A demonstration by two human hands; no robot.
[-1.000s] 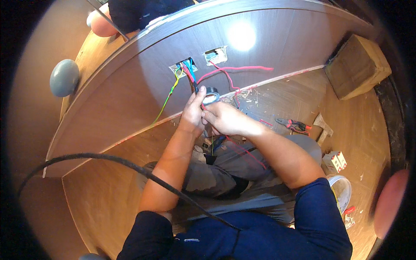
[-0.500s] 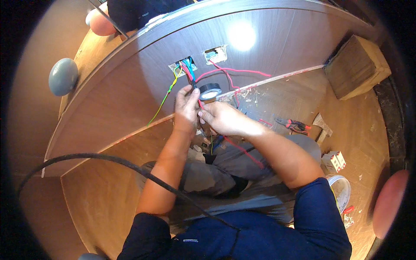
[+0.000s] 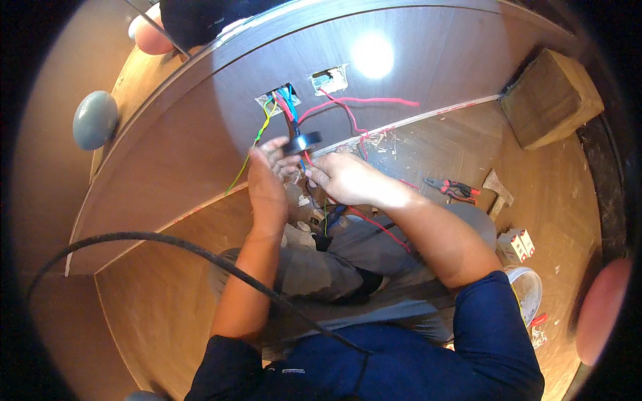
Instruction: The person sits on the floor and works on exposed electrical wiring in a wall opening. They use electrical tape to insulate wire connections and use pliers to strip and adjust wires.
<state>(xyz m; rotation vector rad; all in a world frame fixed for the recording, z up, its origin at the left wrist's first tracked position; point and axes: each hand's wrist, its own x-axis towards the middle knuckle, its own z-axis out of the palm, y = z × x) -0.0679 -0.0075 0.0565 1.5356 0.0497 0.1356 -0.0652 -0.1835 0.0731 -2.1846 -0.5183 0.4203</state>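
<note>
Out of the left cut-out in the panel comes a bundle of red and blue wires. A roll of black electrical tape sits tilted against the bundle, below the cut-out. My left hand is beside the roll, palm turned up and fingers apart; whether its fingertips touch the tape is unclear. Thumb and fingers of my right hand pinch the wires just below the roll, where red and blue show. A twisted yellow-green wire hangs to the left of my left hand.
Red wire trails from a second cut-out. On the floor to the right lie red-handled pliers, a hatchet-like tool, a white box and a tub. A wooden block stands behind. A black cable arches across the left.
My left hand has let go of the wires, dropped slightly left and spread its fingers. The tape roll has tipped and shifted left and down. My right hand keeps its pinch.
</note>
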